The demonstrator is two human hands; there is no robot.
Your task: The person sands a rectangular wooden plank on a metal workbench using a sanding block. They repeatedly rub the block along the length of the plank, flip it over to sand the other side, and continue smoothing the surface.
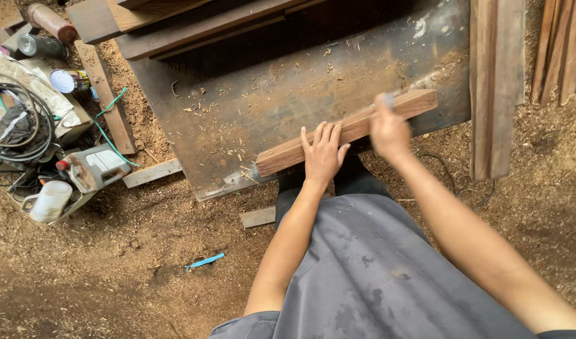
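Grey cloth covers the lap nearest the camera. Beyond it the left hand (324, 154) presses flat, fingers spread, on a long reddish-brown wooden block (347, 130) lying across the dark worktop (238, 107). The right hand (388, 129) is clenched around a small grey tool on the block. Firm pressure should prevent sliding.

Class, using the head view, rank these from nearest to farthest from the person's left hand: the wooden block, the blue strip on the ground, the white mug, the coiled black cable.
1. wooden block: directly under the left hand.
2. blue strip: on the sawdust, lower left.
3. white mug: far left.
4. coiled black cable: far left, above the mug.
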